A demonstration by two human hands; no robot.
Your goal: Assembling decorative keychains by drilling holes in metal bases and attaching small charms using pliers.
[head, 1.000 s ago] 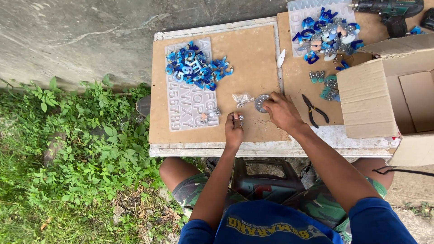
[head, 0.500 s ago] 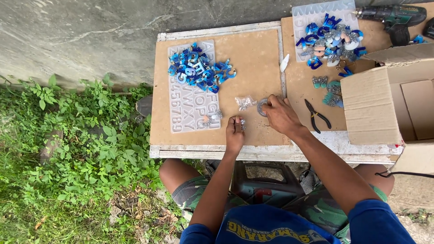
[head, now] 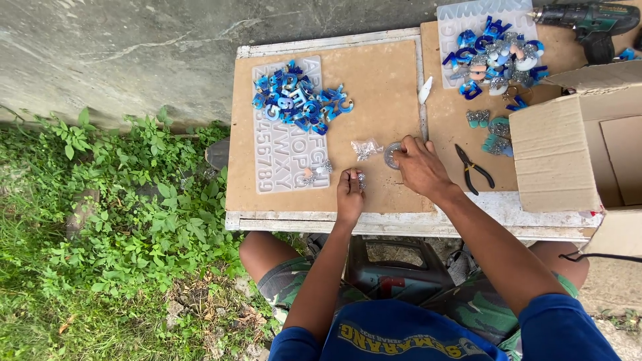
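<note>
Left arm: bare from my blue sleeve, reaching straight forward from my body, elbow only slightly bent.
Left hand: curled loosely, back facing up, knuckles bent, fingers pinched together at the tips on something small and glittery.
Right arm: bare, running up and to the left from my right shoulder, forearm long and nearly straight, wrist a little bent.
Right hand: palm down, back facing up, fingers bent and gathered at their tips, pressing downward.
Spacing: my two hands sit near each other, not touching, the right slightly farther forward.
Legs: knees apart below my arms.
</note>
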